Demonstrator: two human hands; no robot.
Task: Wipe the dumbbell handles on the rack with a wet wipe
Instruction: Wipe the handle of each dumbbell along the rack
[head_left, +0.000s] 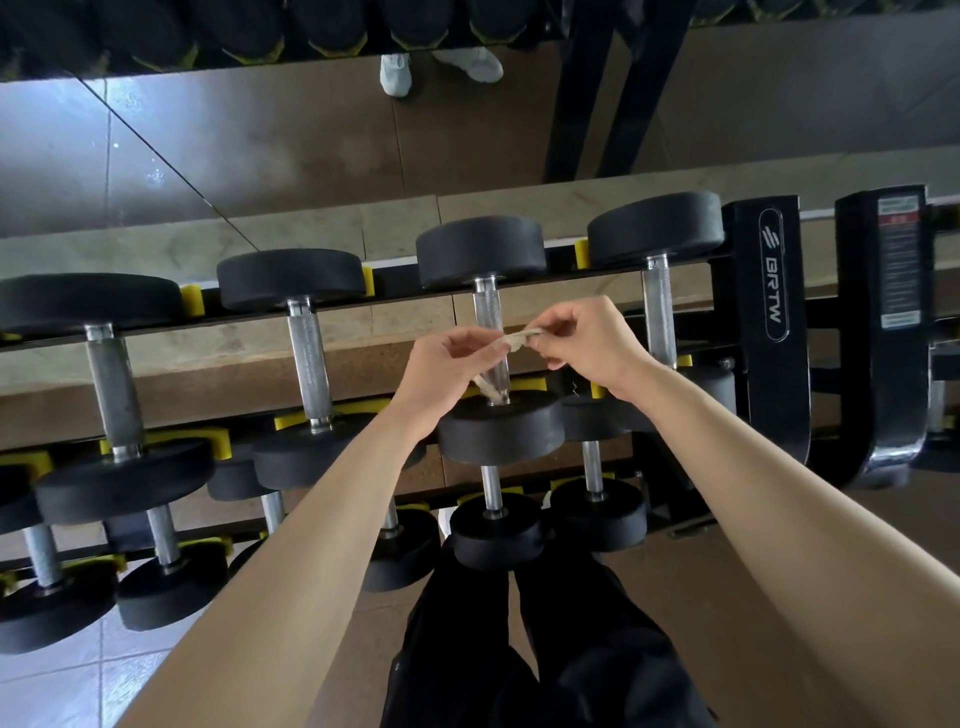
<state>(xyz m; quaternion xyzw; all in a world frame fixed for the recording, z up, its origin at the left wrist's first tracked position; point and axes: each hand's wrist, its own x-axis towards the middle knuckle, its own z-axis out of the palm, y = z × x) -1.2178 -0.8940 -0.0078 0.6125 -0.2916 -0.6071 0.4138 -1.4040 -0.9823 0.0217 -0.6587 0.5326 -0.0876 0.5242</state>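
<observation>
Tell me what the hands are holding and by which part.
Both hold the wet wipe, bunched into a strip over a dumbbell handle: the right hand pinches one end, the left hand pinches farther along, a tail hanging below.

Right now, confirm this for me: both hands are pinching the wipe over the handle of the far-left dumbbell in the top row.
One detail is wrong: which dumbbell. In the head view the left hand and right hand pinch the wipe over the handle of the third dumbbell from the left in the top row, not the far-left one.
</observation>
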